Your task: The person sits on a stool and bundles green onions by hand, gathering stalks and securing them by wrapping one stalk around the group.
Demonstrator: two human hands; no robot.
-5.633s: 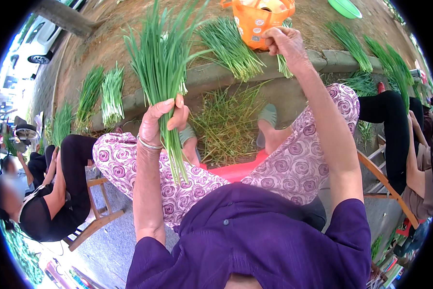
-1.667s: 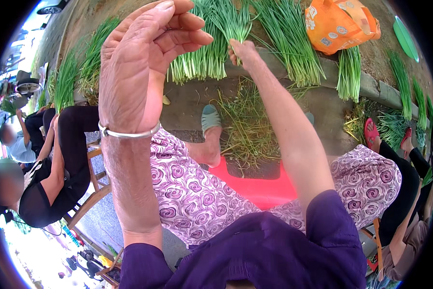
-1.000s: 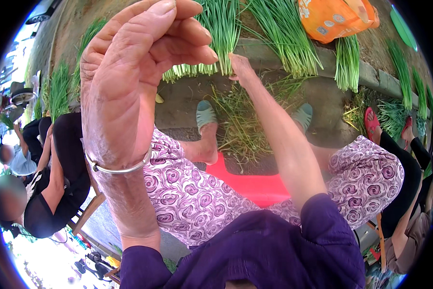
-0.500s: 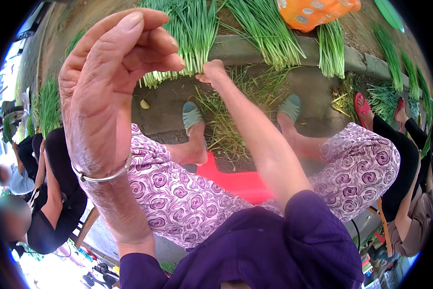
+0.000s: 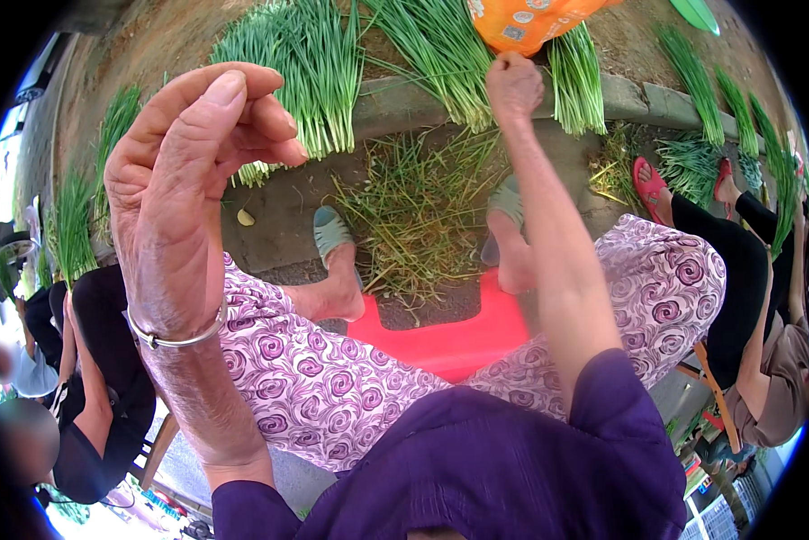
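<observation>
Left hand [image 5: 184,193] raised near camera, fingers [image 5: 260,135] curled loosely, pinched on nothing visible. Green onion bundles [image 5: 310,72] along stone curb [image 5: 395,94]. Right hand [image 5: 512,85] stretched to curb, fingers closed beside orange bag [image 5: 530,18], grip unclear.

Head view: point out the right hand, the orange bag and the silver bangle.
right hand [image 5: 512,85], head view, on the knuckles of the closed hand.
orange bag [image 5: 530,18], head view, on its lower side by the top edge.
silver bangle [image 5: 184,337], head view, on the band across the left wrist.
</observation>
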